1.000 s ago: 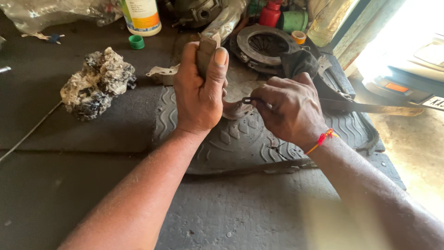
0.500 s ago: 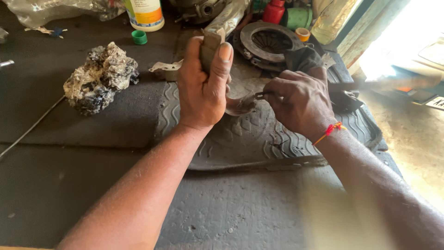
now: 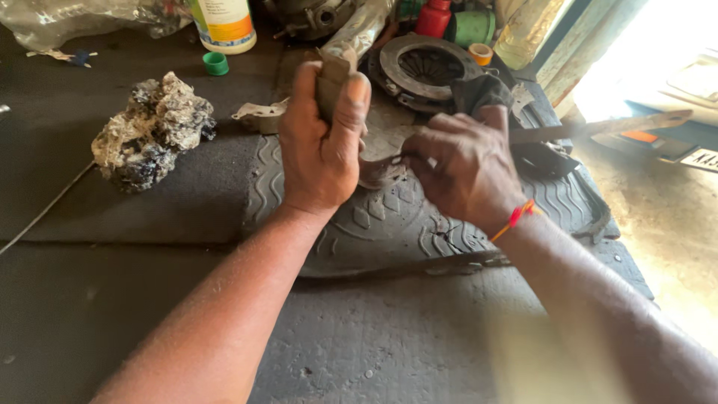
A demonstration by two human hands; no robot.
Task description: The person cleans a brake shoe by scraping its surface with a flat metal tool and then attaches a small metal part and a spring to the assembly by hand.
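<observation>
My left hand (image 3: pixel 321 146) is closed around a curved, dirty grey metal part (image 3: pixel 334 69), holding it upright over a piece of tyre tread (image 3: pixel 389 224). My right hand (image 3: pixel 467 168) grips a long flat metal blade (image 3: pixel 598 127) whose far end points to the right; its near end meets the lower end of the grey part between my hands. A red thread is tied at my right wrist. The contact spot is mostly hidden by my fingers.
A lump of dirty rag or waste (image 3: pixel 149 131) lies at the left on the dark mat. Behind are a round clutch plate (image 3: pixel 430 67), a white bottle (image 3: pixel 223 22), a green cap (image 3: pixel 215 63), a red bottle (image 3: pixel 434 16) and a green cup (image 3: pixel 473 26). Bright floor lies to the right.
Both hands stay on the same objects. The right hand has shifted slightly left along the grey part, and the view has tilted down a little.
</observation>
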